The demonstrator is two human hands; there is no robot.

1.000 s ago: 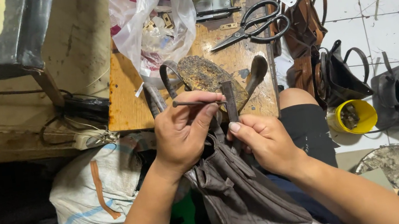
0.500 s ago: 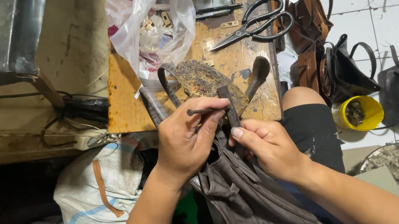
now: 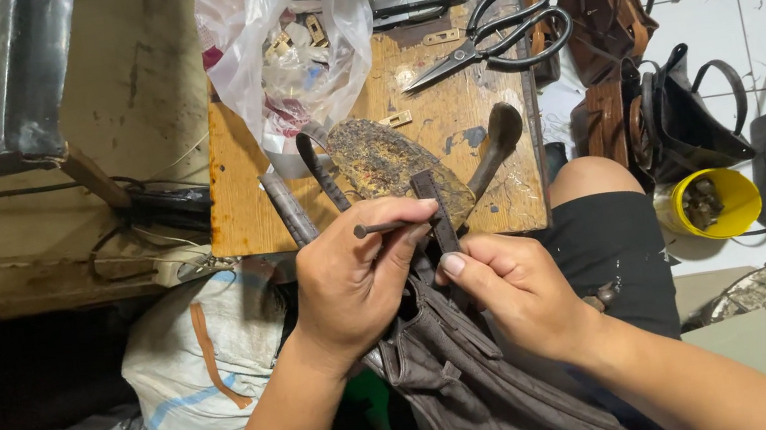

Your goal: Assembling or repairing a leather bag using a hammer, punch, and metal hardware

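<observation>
Left hand (image 3: 352,280): curled nearly closed, a thin dark metal rod (image 3: 383,228) pinched between thumb and fingertips. The rod is held level, its tip pointing left, its inner end close to a narrow dark strap (image 3: 436,209).

Right hand (image 3: 511,292): fingers folded in, thumb pressed against the lower part of the strap, which is held upright between the two hands. Both hands are closed on their things, nearly touching each other.

The strap is attached to a brown leather bag (image 3: 480,392), which is held in the lap just near of the wooden surface (image 3: 245,205). The bag's mouth is turned toward the hands; its body hangs down toward the near edge of the view.

On the surface, just far of the hands: a worn, glue-stained pad (image 3: 385,159), with a spoon-shaped dark tool (image 3: 494,143) to its right. Farther off, black scissors (image 3: 497,31) are laid at the right, and a clear plastic bag of small parts (image 3: 292,47) at the left.

On the tiled floor to the right: a yellow cup (image 3: 710,204) and several dark bags (image 3: 693,123). A white sack (image 3: 199,369) is seen at the near left.
</observation>
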